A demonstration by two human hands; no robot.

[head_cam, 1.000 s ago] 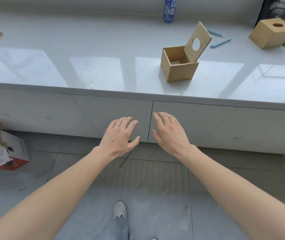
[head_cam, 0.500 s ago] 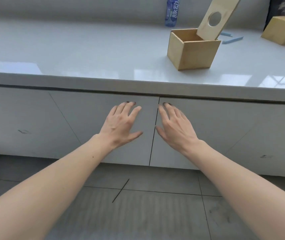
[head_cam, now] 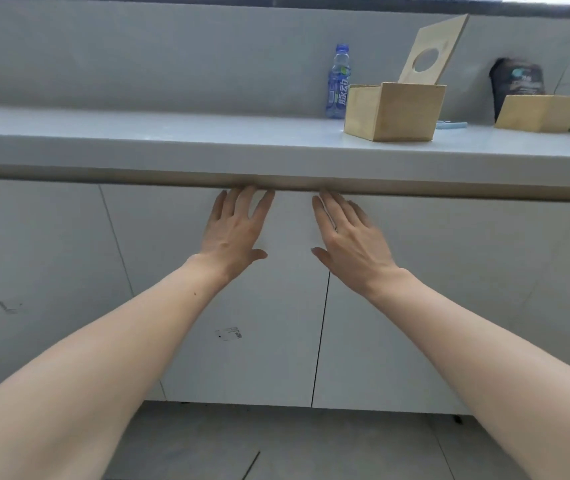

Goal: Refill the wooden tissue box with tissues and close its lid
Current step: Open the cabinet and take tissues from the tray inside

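Note:
The wooden tissue box [head_cam: 394, 112] stands on the white counter [head_cam: 207, 143] at the right, its lid [head_cam: 432, 50] with a round hole tilted up and open. Its inside is hidden from this low angle. No tissues are in sight. My left hand [head_cam: 235, 233] and my right hand [head_cam: 349, 237] lie flat with fingers spread against two white cabinet doors [head_cam: 259, 306] below the counter. Their fingertips reach up under the counter's lip, either side of the gap between the doors. Neither hand holds anything.
A blue drink bottle [head_cam: 338, 83] stands behind the box by the wall. A second, closed wooden box [head_cam: 538, 112] and a dark bag [head_cam: 515, 81] sit at the far right, with blue and green items beside them. Grey floor tiles lie below.
My view has dropped low, close to the cabinet front. Both hands have moved forward and up from mid-air onto the doors, fingertips now under the counter's edge.

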